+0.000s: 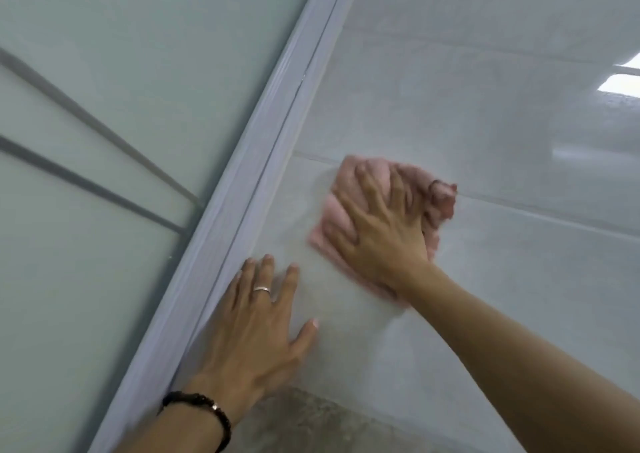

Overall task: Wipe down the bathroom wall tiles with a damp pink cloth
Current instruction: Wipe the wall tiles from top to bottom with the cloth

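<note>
My right hand [379, 231] presses a pink cloth [440, 199] flat against the glossy white wall tiles [485, 123], fingers spread over it. The cloth is blurred and bunched toward its right edge, lying across a horizontal grout line. My left hand [256, 328] rests flat on the tile below and left of the cloth, fingers apart, holding nothing. It wears a ring, and a dark bead bracelet circles the wrist.
A white frame strip [263, 161] runs diagonally just left of both hands, bordering a frosted glass panel [121, 71] with dark bars. A darker mottled tile [311, 421] begins below my left hand. A bright window reflection [620, 83] shines at the right edge.
</note>
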